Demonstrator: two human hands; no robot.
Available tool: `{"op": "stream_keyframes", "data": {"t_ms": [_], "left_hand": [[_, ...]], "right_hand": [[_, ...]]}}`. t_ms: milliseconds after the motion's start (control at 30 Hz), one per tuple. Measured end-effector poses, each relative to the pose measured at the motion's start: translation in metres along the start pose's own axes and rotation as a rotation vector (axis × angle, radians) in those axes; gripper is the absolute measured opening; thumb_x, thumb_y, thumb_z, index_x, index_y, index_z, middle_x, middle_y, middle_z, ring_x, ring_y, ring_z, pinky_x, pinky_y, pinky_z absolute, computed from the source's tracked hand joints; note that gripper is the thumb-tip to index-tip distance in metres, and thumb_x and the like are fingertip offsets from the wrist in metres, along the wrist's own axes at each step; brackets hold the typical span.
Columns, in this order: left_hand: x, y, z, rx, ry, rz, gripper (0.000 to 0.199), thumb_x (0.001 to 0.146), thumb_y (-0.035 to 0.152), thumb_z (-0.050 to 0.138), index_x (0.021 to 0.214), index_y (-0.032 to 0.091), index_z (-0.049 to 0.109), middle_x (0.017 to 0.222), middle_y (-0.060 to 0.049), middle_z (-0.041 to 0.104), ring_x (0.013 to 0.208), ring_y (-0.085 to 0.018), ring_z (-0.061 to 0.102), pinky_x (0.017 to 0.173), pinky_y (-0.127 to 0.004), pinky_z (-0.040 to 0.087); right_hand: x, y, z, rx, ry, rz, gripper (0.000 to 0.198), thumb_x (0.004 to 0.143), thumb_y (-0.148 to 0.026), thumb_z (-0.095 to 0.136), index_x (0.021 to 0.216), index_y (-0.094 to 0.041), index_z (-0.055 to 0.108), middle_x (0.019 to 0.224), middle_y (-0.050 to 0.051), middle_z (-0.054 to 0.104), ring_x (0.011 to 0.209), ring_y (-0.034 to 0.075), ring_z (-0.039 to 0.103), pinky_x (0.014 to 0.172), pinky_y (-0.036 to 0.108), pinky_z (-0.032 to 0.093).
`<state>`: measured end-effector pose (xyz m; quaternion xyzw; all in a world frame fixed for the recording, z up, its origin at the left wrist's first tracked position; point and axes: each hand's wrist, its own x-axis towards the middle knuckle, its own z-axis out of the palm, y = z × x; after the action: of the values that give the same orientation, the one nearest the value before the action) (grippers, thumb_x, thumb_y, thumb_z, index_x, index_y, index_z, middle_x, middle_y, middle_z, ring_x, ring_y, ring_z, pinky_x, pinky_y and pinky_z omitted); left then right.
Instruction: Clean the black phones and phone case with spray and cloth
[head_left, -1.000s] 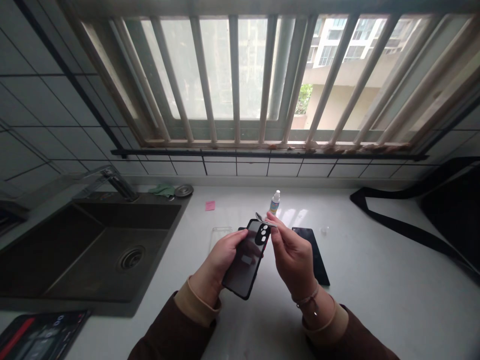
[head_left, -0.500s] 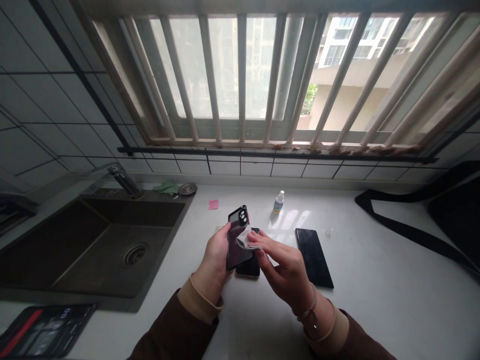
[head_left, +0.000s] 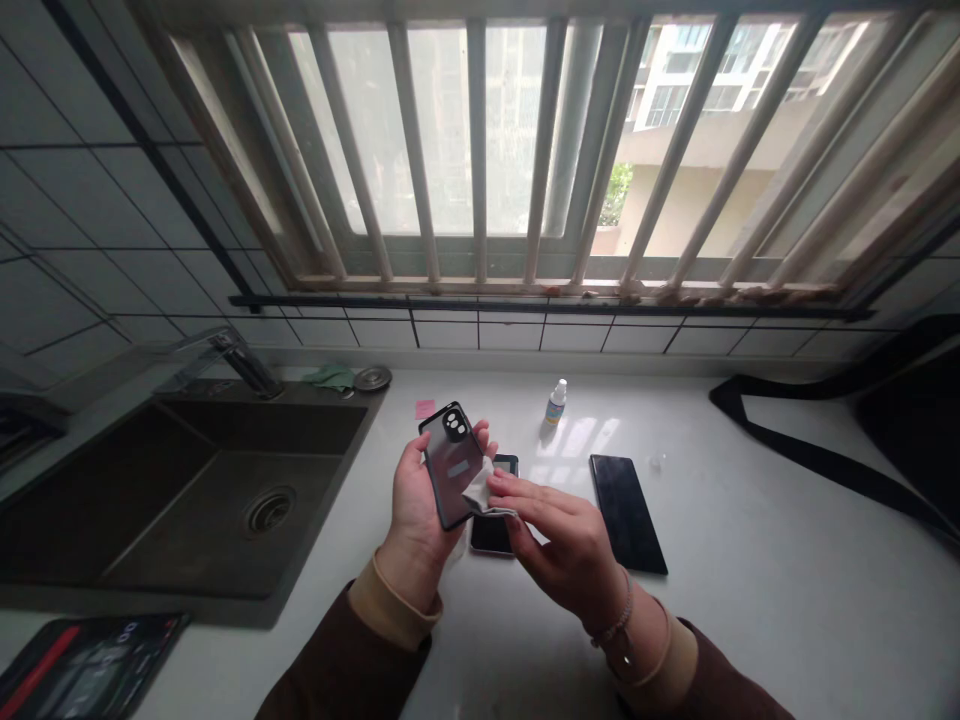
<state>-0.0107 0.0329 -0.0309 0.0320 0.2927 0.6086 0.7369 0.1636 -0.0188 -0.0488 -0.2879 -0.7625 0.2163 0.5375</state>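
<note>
we grip the translucent grey, black-rimmed rectangular phone case [head_left: 442,466] in our half-curled left hand [head_left: 413,505] above the white surface [head_left: 757,590], long axis pointing away; our right hand [head_left: 562,528] pinches a folded pale-grey cloth [head_left: 481,492] at the case's near right edge.

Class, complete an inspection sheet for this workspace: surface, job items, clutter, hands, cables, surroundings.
Surface: white countertop, glossy, reflecting window light.
Job items: phone case, tilted; pale cloth.
Clutter: small bottle, upright; pink note; dark tablet; dark device, partly hidden.
Hands: left hand holds the case; right hand grips the cloth.
Cables: nothing seen.
Surroundings: sink left; barred window ahead; black strap right.
</note>
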Motion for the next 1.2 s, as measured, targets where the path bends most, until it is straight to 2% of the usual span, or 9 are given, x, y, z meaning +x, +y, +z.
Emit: {"op": "stream_keyframes", "data": {"t_ms": [133, 300, 400, 533, 733, 900, 1067, 1133, 1200], "left_hand": [[-0.016, 0.002, 0.010, -0.119, -0.097, 0.016, 0.047, 0.094, 0.040, 0.056, 0.124, 0.008, 0.073, 0.112, -0.018, 0.075, 0.100, -0.028, 0.075, 0.109, -0.054, 0.056], [-0.016, -0.002, 0.006, -0.080, -0.215, 0.267, 0.034, 0.090, 0.042, 0.066, 0.108, 0.015, 0.075, 0.096, -0.009, 0.070, 0.096, -0.024, 0.071, 0.115, -0.053, 0.051], [-0.013, -0.007, 0.003, -0.052, -0.195, 0.370, 0.023, 0.089, 0.040, 0.074, 0.095, 0.018, 0.073, 0.098, -0.006, 0.070, 0.106, -0.024, 0.070, 0.118, -0.047, 0.048], [-0.009, -0.014, 0.002, -0.041, -0.156, 0.465, 0.026, 0.092, 0.045, 0.077, 0.094, 0.020, 0.072, 0.101, -0.005, 0.072, 0.112, -0.023, 0.071, 0.117, -0.044, 0.049], [0.002, -0.012, 0.000, -0.070, -0.082, 0.608, 0.034, 0.099, 0.053, 0.070, 0.090, 0.020, 0.068, 0.094, -0.004, 0.070, 0.104, -0.019, 0.071, 0.117, -0.040, 0.049], [0.008, -0.010, -0.003, -0.093, 0.014, 0.571, 0.037, 0.103, 0.053, 0.064, 0.087, 0.020, 0.064, 0.085, -0.002, 0.067, 0.091, -0.016, 0.069, 0.113, -0.041, 0.052], [0.003, -0.010, -0.002, 0.023, 0.059, 0.418, 0.043, 0.096, 0.064, 0.069, 0.094, 0.021, 0.067, 0.087, -0.001, 0.066, 0.084, -0.017, 0.068, 0.103, -0.045, 0.059], [0.000, -0.006, -0.001, 0.065, 0.002, 0.289, 0.055, 0.095, 0.074, 0.061, 0.101, 0.019, 0.070, 0.090, -0.004, 0.067, 0.078, -0.019, 0.067, 0.093, -0.049, 0.062], [-0.002, -0.001, 0.000, 0.103, -0.106, 0.145, 0.068, 0.096, 0.079, 0.051, 0.108, 0.016, 0.072, 0.092, -0.007, 0.067, 0.073, -0.019, 0.065, 0.085, -0.050, 0.064]], "right_hand": [[-0.004, 0.002, 0.003, 0.122, 0.077, 0.183, 0.035, 0.103, -0.017, 0.063, 0.132, -0.032, 0.078, 0.133, 0.005, 0.078, 0.125, 0.028, 0.074, 0.110, 0.047, 0.062], [-0.010, 0.009, 0.014, 0.229, 0.181, 0.399, 0.027, 0.108, -0.034, 0.060, 0.124, -0.029, 0.081, 0.132, 0.008, 0.078, 0.126, 0.030, 0.074, 0.112, 0.049, 0.059], [-0.011, 0.015, 0.019, 0.317, 0.187, 0.496, 0.031, 0.108, -0.044, 0.060, 0.122, -0.027, 0.082, 0.133, 0.010, 0.078, 0.129, 0.032, 0.072, 0.114, 0.052, 0.057], [-0.009, 0.017, 0.025, 0.470, 0.224, 0.595, 0.039, 0.107, -0.052, 0.059, 0.125, -0.024, 0.080, 0.131, 0.011, 0.078, 0.122, 0.032, 0.075, 0.108, 0.053, 0.060], [-0.010, 0.007, 0.027, 0.503, 0.101, 0.563, 0.035, 0.106, -0.050, 0.062, 0.118, -0.025, 0.084, 0.125, 0.010, 0.081, 0.120, 0.031, 0.075, 0.105, 0.049, 0.062], [-0.009, -0.002, 0.022, 0.503, 0.016, 0.519, 0.034, 0.106, -0.049, 0.062, 0.119, -0.025, 0.084, 0.121, 0.010, 0.082, 0.114, 0.029, 0.078, 0.100, 0.045, 0.062], [-0.010, -0.002, 0.022, 0.656, -0.106, 0.629, 0.041, 0.102, -0.055, 0.067, 0.100, -0.018, 0.085, 0.086, 0.008, 0.082, 0.073, 0.021, 0.076, 0.068, 0.031, 0.063], [-0.008, 0.005, 0.021, 0.743, 0.022, 0.718, 0.041, 0.098, -0.056, 0.071, 0.088, -0.017, 0.081, 0.075, 0.005, 0.078, 0.065, 0.018, 0.072, 0.060, 0.028, 0.060], [-0.004, 0.016, 0.015, 0.782, 0.251, 0.768, 0.039, 0.096, -0.056, 0.073, 0.088, -0.018, 0.077, 0.077, 0.004, 0.078, 0.067, 0.019, 0.072, 0.061, 0.029, 0.062]]}}
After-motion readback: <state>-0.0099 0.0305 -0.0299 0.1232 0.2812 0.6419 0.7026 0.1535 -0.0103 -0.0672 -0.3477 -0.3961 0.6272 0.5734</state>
